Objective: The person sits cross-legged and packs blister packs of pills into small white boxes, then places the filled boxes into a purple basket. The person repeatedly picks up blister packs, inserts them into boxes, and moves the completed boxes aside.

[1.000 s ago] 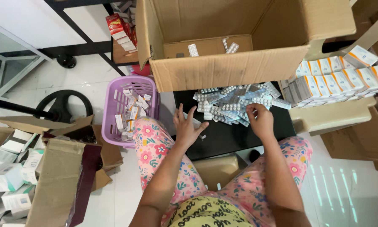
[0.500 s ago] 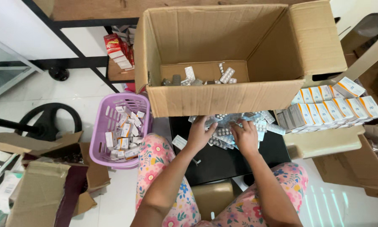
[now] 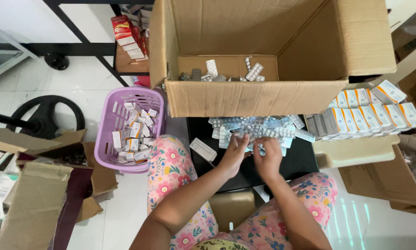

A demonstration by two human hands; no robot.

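A heap of silver blister packs (image 3: 259,129) lies on a black surface (image 3: 291,162) in front of my knees. My left hand (image 3: 235,155) and my right hand (image 3: 265,157) sit side by side at the near edge of the heap, fingers curled onto the packs. Whether either hand grips a pack I cannot tell. Behind the heap stands a big open cardboard box (image 3: 254,97) with a few blister packs (image 3: 226,73) on its bottom. One small white carton (image 3: 203,149) lies flat left of my left hand.
A purple plastic basket (image 3: 108,139) holding several small cartons stands at my left. Rows of white and orange cartons (image 3: 370,113) are stacked at the right. Flattened and torn cardboard (image 3: 36,199) lies on the white floor at left, and a brown box (image 3: 388,183) at right.
My hands came together from apart and now rest on the near edge of the blister heap. The view has tipped down, so the big box fills more of the picture.
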